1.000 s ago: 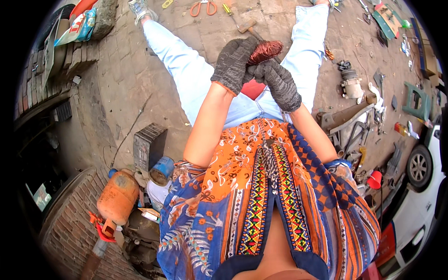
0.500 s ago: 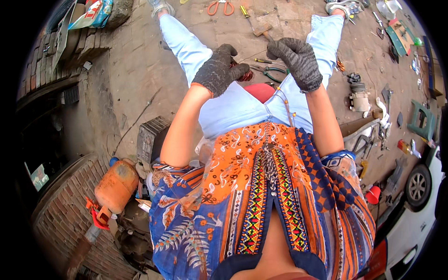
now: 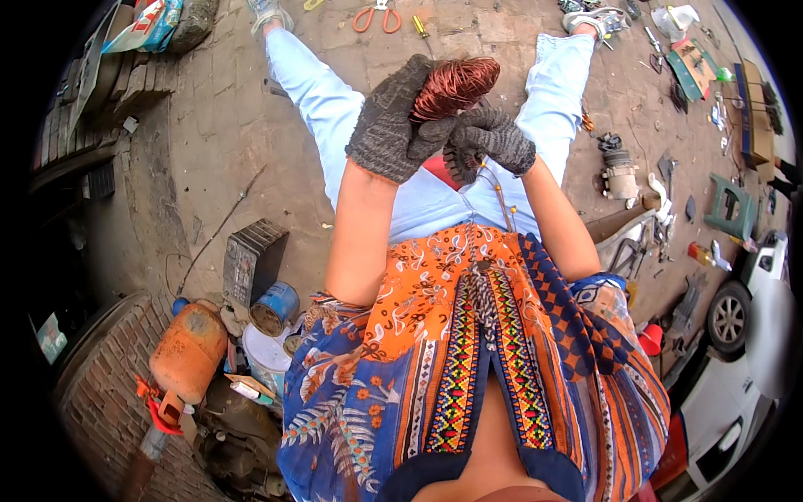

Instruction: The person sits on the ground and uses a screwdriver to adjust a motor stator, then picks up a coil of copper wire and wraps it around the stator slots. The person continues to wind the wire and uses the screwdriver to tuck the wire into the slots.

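My left hand (image 3: 389, 125), in a dark grey knitted glove, is closed around a bundle of reddish-brown copper wire (image 3: 456, 88). The bundle's rounded, tightly wound end sticks up beyond the thumb and fingers. My right hand (image 3: 495, 138), gloved the same way, is right against the left, its fingers curled in at the bundle's lower end. What those fingers grip is hidden. Below both hands shows a dark ribbed part (image 3: 462, 163); whether it is joined to the wire cannot be made out. Both hands are above my lap, between my spread legs in light blue jeans (image 3: 314, 100).
Orange-handled scissors (image 3: 378, 18) and a yellow-handled screwdriver (image 3: 420, 27) lie on the brick floor ahead. On the left are a dark battery-like box (image 3: 253, 261), a blue can (image 3: 276, 308) and an orange tank (image 3: 189, 351). A metal motor-like part (image 3: 619, 174) and a green stool (image 3: 730, 207) stand right.
My hands, apart before, have come together. The copper wire, mostly hidden behind my left hand earlier, now shows raised above it. The pliers and hammer on the floor are now covered.
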A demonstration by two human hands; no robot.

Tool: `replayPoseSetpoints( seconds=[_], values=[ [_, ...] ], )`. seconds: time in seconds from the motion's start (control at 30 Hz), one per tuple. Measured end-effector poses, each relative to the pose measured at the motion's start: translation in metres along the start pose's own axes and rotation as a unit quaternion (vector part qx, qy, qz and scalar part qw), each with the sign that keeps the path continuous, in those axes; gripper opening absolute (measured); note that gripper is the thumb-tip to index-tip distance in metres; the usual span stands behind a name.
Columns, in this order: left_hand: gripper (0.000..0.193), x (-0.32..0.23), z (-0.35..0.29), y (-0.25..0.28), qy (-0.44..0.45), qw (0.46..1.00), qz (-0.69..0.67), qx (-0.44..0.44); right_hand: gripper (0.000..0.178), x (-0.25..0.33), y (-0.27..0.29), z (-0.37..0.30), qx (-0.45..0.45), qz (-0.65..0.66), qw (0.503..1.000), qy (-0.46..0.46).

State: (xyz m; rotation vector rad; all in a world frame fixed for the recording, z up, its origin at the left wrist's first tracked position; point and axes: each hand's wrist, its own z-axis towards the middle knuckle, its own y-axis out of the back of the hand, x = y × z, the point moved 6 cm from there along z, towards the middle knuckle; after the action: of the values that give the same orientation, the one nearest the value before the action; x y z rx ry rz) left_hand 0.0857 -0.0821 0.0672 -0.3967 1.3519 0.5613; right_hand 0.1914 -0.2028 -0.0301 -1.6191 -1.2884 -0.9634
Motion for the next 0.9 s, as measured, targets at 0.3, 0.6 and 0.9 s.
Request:
replayPoseSetpoints(
  seconds=[0.3, 0.6, 0.9],
  values=[
    [0.044, -0.047, 0.004, -0.014, 0.145, 0.773, -0.616, 0.038, 0.072, -0.045, -0.035, 0.03, -0.04, 0.119, 0.988, 0.092],
    [0.035, -0.074, 0.01, 0.0, 0.049, 0.734, -0.677, 0.02, 0.072, 0.0, -0.078, 0.029, -0.046, 0.182, 0.98, 0.064],
    [0.038, -0.088, -0.001, -0.007, 0.056, 0.687, -0.718, 0.095, 0.052, 0.012, -0.063, 0.013, -0.064, 0.112, 0.99, 0.064]
  ],
)
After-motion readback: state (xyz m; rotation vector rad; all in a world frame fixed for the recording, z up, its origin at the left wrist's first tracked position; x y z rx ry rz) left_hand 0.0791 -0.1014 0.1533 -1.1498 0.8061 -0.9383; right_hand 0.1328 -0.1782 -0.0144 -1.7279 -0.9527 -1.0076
